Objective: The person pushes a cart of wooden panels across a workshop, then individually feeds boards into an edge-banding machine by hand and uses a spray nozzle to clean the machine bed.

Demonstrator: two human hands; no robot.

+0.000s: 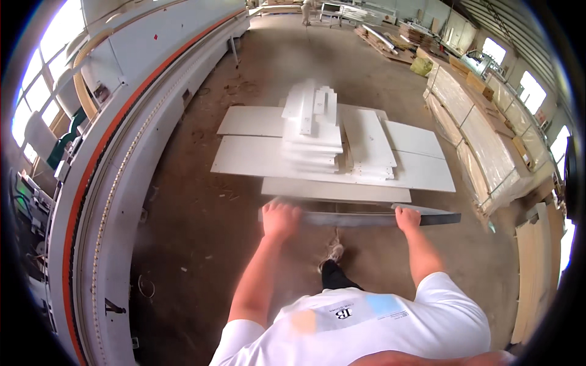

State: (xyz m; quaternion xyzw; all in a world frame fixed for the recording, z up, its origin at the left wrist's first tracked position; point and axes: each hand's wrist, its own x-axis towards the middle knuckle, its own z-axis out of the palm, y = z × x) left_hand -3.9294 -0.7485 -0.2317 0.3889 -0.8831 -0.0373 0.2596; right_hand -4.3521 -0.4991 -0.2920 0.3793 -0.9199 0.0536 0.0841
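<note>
One grey-edged board, located on the near side of a stack of white panels; left hand and right hand closed on it, well apart; best held level, grip even.

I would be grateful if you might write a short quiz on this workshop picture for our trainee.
1. True or false: the left hand and the right hand grip the same long board.
2. On which side of the person does the orange-striped machine run?
A) right
B) left
C) behind
3. Fill in the blank: the stacked boards on the floor beyond the hands are ____ in colour.

Key: 1. True. 2. B. 3. White.
</note>
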